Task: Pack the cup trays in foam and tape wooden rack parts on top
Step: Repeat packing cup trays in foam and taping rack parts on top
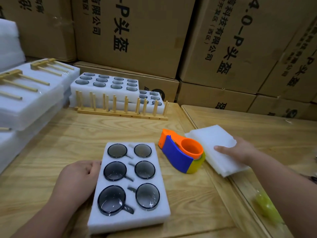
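**Cup tray steadied, foam sheet under the other hand**

A white foam tray holding six smoky grey glass cups in two columns lies on the pale wooden table, near and centre; the left hand rests against the tray's left edge, fingers loosely curled onto the foam side, gripping nothing that can be seen; the right hand lies flat, fingers straight, on a stack of thin white foam sheets at the right, across the seam between the two tabletops; an orange, blue and yellow plastic tape dispenser sits between tray and sheets, touching the sheets' left edge; farther off, a light wooden peg rack stands upright in front of stacked white foam trays of cups; at far left, wrapped foam packs carry pale wooden rack parts on top; brown printed cardboard cartons fill the background.
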`<state>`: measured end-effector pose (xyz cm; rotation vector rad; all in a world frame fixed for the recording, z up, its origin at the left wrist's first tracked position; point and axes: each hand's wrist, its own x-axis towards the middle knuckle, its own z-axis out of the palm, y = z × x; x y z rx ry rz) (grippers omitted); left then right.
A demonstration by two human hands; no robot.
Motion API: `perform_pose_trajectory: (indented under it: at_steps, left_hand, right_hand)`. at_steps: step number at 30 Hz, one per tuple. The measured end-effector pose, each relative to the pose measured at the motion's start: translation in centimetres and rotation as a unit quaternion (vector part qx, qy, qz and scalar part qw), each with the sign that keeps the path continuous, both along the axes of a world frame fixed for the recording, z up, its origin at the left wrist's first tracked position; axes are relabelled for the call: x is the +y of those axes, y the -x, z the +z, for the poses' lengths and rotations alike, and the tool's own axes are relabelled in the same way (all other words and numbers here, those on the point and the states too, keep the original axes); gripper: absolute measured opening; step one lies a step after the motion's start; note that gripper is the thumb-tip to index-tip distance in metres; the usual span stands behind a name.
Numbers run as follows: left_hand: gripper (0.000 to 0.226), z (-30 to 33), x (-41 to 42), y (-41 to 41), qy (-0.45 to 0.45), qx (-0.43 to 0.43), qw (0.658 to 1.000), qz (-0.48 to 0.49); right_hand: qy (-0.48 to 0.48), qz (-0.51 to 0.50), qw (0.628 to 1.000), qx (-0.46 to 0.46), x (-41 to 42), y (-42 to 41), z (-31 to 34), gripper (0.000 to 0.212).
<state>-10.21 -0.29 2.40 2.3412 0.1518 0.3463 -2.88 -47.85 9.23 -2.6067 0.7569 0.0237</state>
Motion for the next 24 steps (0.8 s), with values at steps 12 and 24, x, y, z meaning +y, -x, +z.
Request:
perform_pose_trajectory:
  at_steps: [12,24]
  left_hand:
    - [0.044,0.1,0.0,0.1,0.031,0.018,0.999,0.003]
    - [0.045,0.0,0.1,-0.1,0.014,0.003,1.000,-0.009]
  right_hand:
    - [0.106,-0.032,0.983,-0.148,0.3,0.1,3.0,0.074]
    - [0.000,0.040,0.937,-0.348,5.3,1.5,12.1,0.038]
